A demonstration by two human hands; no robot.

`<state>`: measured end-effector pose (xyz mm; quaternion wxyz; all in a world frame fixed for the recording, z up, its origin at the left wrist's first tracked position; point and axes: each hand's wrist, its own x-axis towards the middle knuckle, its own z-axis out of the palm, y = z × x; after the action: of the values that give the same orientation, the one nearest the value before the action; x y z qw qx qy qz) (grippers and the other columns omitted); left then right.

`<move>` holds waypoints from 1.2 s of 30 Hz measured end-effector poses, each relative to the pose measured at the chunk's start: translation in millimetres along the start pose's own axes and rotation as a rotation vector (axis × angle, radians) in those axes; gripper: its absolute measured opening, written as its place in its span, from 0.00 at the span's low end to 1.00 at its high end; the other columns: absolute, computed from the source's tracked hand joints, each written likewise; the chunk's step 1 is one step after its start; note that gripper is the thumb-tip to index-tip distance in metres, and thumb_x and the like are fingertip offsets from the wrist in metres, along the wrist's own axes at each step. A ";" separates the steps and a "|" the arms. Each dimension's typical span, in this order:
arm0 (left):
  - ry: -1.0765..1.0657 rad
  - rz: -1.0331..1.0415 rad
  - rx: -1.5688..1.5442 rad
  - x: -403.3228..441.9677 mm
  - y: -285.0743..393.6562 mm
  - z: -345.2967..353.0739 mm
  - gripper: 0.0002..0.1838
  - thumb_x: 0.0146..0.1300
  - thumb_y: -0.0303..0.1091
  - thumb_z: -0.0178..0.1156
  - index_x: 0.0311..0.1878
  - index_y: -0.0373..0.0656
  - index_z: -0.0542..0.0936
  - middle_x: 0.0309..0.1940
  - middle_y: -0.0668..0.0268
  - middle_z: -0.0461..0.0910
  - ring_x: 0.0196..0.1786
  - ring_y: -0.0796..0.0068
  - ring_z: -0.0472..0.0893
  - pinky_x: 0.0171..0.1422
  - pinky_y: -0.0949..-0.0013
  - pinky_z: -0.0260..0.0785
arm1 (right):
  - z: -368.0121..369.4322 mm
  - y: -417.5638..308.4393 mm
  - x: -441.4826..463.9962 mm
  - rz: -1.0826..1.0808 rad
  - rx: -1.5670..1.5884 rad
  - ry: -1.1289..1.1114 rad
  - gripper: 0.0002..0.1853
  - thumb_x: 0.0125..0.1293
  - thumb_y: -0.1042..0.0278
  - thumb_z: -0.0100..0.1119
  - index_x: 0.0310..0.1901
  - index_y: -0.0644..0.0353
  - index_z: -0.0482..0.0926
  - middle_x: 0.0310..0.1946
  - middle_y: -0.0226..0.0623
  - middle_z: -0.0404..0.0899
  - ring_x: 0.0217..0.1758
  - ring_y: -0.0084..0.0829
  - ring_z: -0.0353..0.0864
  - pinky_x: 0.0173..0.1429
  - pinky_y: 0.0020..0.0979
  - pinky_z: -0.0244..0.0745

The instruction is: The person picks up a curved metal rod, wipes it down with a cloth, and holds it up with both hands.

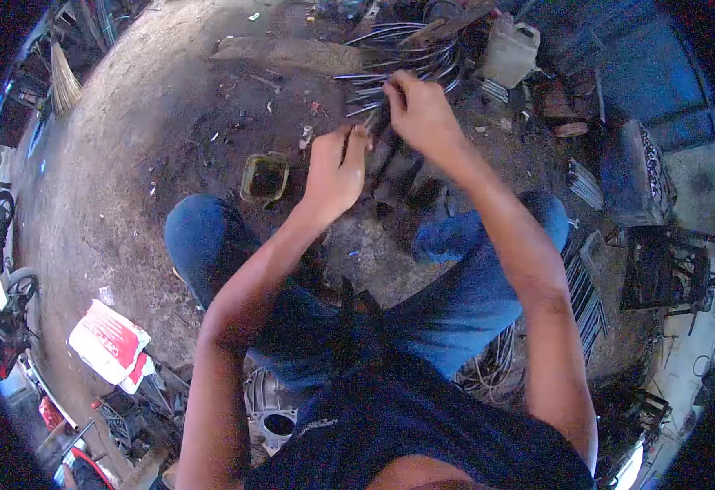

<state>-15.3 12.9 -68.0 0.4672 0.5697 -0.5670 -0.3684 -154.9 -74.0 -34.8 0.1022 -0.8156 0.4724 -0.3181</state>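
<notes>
- Head view: a pale metal casing (261, 390) sits on the floor (129, 188) beside the wearer's left hip, apparently parked clear of both arms.
- Legs (476, 314), in blue jeans, are bent with knees parted; the spacing appears to leave both forearms a free path forward.
- Left hand (337, 171) is in front, between the knees, its fingers curled and drawn toward the thumb. A thin piece (371, 119) shows near the tips, between the two hands; whether it is pinched cannot be told.
- Right hand (423, 110) is a little farther out, fingers bent over and thumb close to them; what they grip, if anything, cannot be told. Hands this close suggest that both attend to one small area.
- An open tub (247, 181) with dark contents stands beyond the left knee, near the left hand, presumably for easy reach.
- Bent metal rods (386, 79) lie in a loose bundle just beyond the hands, probably grouped by shape.
- A pale jug (510, 55) stands upright beside the bundle, likely so as not to spill.
</notes>
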 end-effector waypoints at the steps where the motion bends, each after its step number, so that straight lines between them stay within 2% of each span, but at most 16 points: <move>1: 0.026 0.028 -0.032 2.5 -1.1 0.6 0.16 0.69 0.33 0.47 0.30 0.31 0.76 0.21 0.45 0.75 0.24 0.53 0.78 0.31 0.56 0.64 | 0.3 -6.6 -11.1 -0.030 0.041 -0.029 0.06 0.65 0.71 0.55 0.36 0.66 0.74 0.30 0.54 0.78 0.35 0.57 0.79 0.36 0.48 0.72; 2: 0.034 0.030 -0.033 6.3 -1.3 0.0 0.16 0.69 0.33 0.47 0.30 0.31 0.76 0.21 0.45 0.75 0.24 0.53 0.78 0.31 0.56 0.64 | -5.8 -21.5 -18.6 -0.088 0.064 -0.043 0.06 0.65 0.71 0.55 0.36 0.66 0.73 0.30 0.55 0.78 0.36 0.57 0.79 0.36 0.49 0.72; 4: 0.101 0.226 0.076 4.8 -7.0 -0.1 0.16 0.70 0.34 0.47 0.29 0.35 0.75 0.15 0.64 0.70 0.19 0.76 0.68 0.24 0.66 0.56 | -7.6 -27.1 -22.6 -0.068 0.068 -0.080 0.06 0.65 0.72 0.55 0.37 0.66 0.73 0.31 0.55 0.78 0.36 0.57 0.78 0.37 0.49 0.72; 5: 0.092 0.217 0.079 2.9 -8.6 0.6 0.16 0.70 0.34 0.47 0.29 0.35 0.75 0.15 0.64 0.70 0.19 0.76 0.68 0.24 0.66 0.56 | -6.1 -17.6 -15.9 0.005 0.042 -0.089 0.06 0.65 0.72 0.55 0.37 0.66 0.73 0.31 0.55 0.78 0.37 0.57 0.78 0.38 0.49 0.72; 7: 0.055 0.144 0.038 3.8 -6.6 1.7 0.15 0.70 0.33 0.48 0.28 0.34 0.75 0.15 0.63 0.70 0.18 0.74 0.69 0.24 0.66 0.56 | 0.9 1.7 -11.3 -0.100 -0.004 -0.004 0.08 0.66 0.68 0.52 0.39 0.65 0.73 0.28 0.58 0.78 0.34 0.59 0.79 0.39 0.53 0.76; 11: 0.062 0.144 0.065 5.4 -11.7 -3.2 0.16 0.70 0.33 0.48 0.28 0.34 0.75 0.15 0.62 0.70 0.18 0.74 0.69 0.25 0.64 0.57 | 1.6 -16.7 -21.0 -0.084 0.122 -0.145 0.08 0.66 0.68 0.52 0.39 0.65 0.74 0.30 0.57 0.79 0.35 0.58 0.80 0.39 0.53 0.76; 13: 0.027 0.088 0.026 5.1 -4.2 -4.4 0.16 0.70 0.34 0.47 0.28 0.34 0.75 0.15 0.63 0.70 0.18 0.74 0.68 0.24 0.65 0.56 | 8.3 5.0 -8.6 -0.148 0.149 -0.044 0.08 0.66 0.69 0.52 0.41 0.64 0.73 0.30 0.58 0.79 0.36 0.58 0.80 0.41 0.54 0.75; 15: 0.031 0.090 0.020 0.2 -6.3 1.0 0.16 0.70 0.34 0.47 0.28 0.34 0.75 0.14 0.63 0.69 0.18 0.76 0.68 0.24 0.65 0.56 | 1.8 5.0 -4.5 0.002 0.036 -0.101 0.08 0.65 0.69 0.53 0.42 0.64 0.72 0.30 0.58 0.78 0.36 0.59 0.79 0.42 0.54 0.75; 18: 0.065 0.126 0.021 8.6 -7.9 -3.1 0.17 0.70 0.34 0.47 0.28 0.34 0.75 0.15 0.65 0.69 0.19 0.78 0.67 0.24 0.66 0.56 | -0.8 -29.4 -28.6 -0.154 0.186 -0.163 0.09 0.66 0.68 0.53 0.39 0.66 0.73 0.31 0.58 0.78 0.38 0.60 0.79 0.43 0.53 0.75; 20: 0.056 0.137 0.020 5.1 -10.4 -2.9 0.17 0.70 0.34 0.47 0.28 0.35 0.75 0.15 0.66 0.68 0.20 0.80 0.67 0.24 0.67 0.56 | 4.8 -10.3 -16.0 -0.108 0.168 -0.140 0.08 0.66 0.68 0.53 0.39 0.65 0.73 0.31 0.60 0.78 0.38 0.61 0.78 0.43 0.54 0.74; 22: 0.037 0.037 0.004 4.9 -5.4 -0.8 0.16 0.68 0.33 0.47 0.29 0.31 0.76 0.20 0.46 0.75 0.24 0.53 0.78 0.30 0.57 0.64 | 11.4 21.4 -0.1 -0.032 0.038 -0.073 0.08 0.66 0.69 0.53 0.40 0.65 0.72 0.31 0.60 0.77 0.37 0.61 0.78 0.42 0.54 0.74; 25: 0.047 0.008 0.009 5.4 -12.6 0.4 0.17 0.68 0.33 0.47 0.29 0.31 0.76 0.20 0.46 0.75 0.24 0.54 0.78 0.31 0.57 0.64 | 4.5 -14.8 -21.5 -0.105 0.129 -0.096 0.06 0.66 0.71 0.55 0.38 0.65 0.74 0.33 0.53 0.80 0.39 0.57 0.79 0.38 0.47 0.75; 29: 0.020 0.017 0.001 2.4 -7.0 -0.1 0.17 0.68 0.33 0.47 0.28 0.30 0.76 0.19 0.47 0.74 0.23 0.56 0.77 0.31 0.57 0.64 | 15.0 14.5 -5.6 0.035 0.076 -0.091 0.06 0.66 0.72 0.55 0.41 0.65 0.72 0.34 0.55 0.79 0.40 0.59 0.78 0.39 0.49 0.73; 31: 0.036 0.089 -0.011 0.3 -9.7 3.4 0.18 0.71 0.35 0.46 0.25 0.36 0.73 0.14 0.68 0.67 0.19 0.78 0.66 0.25 0.66 0.55 | 18.0 17.8 -8.4 0.020 0.090 -0.059 0.06 0.65 0.74 0.55 0.41 0.65 0.71 0.34 0.56 0.79 0.40 0.59 0.78 0.38 0.50 0.72; 35: 0.040 0.090 0.071 4.5 -8.2 -5.4 0.17 0.71 0.36 0.46 0.29 0.35 0.74 0.15 0.66 0.67 0.20 0.76 0.66 0.25 0.65 0.56 | 10.5 -18.2 -28.5 -0.110 0.191 -0.104 0.07 0.67 0.70 0.55 0.38 0.67 0.73 0.33 0.55 0.79 0.39 0.57 0.79 0.36 0.46 0.73; 36: 0.070 0.236 0.186 10.2 -27.4 -1.5 0.16 0.70 0.36 0.47 0.30 0.35 0.74 0.16 0.64 0.68 0.20 0.75 0.67 0.25 0.65 0.56 | 17.2 1.1 -15.0 -0.052 0.151 -0.068 0.06 0.66 0.72 0.55 0.39 0.66 0.72 0.33 0.55 0.79 0.39 0.58 0.78 0.37 0.47 0.73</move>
<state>-4.6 0.8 -92.5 0.4720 0.5525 -0.6449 -0.2369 -150.3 -64.4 -55.1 0.1709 -0.8279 0.4221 -0.3274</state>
